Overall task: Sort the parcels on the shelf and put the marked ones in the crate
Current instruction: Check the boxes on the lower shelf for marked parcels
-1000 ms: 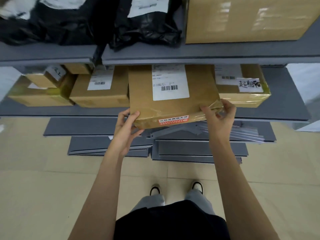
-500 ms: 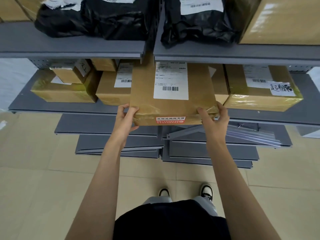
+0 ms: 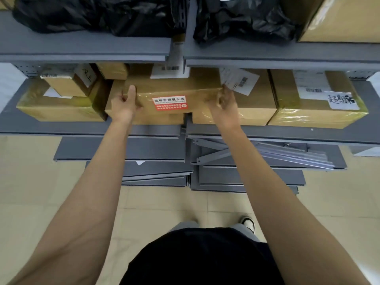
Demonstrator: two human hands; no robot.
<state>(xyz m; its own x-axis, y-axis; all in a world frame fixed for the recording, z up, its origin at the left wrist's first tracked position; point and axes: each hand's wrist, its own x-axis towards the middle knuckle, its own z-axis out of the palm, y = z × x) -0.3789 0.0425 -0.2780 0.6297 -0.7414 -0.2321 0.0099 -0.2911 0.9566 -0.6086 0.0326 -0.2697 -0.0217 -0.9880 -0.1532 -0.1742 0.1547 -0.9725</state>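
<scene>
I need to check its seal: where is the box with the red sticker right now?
In the head view, the box with the red sticker sits mid-frame on the lower shelf, gripped between the left hand and right hand.

Bare forearms, black top, grey trousers, white-black shoe.

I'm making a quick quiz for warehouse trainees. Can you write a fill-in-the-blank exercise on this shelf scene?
1. Both hands, left hand and right hand, hold a brown ____.
2. The sticker on the side facing the person is white and ____.
3. The bags on the upper shelf are ____ in colour.
4. The loose shelf boards lie on the ____.

Missing words: box; red; black; floor
</scene>
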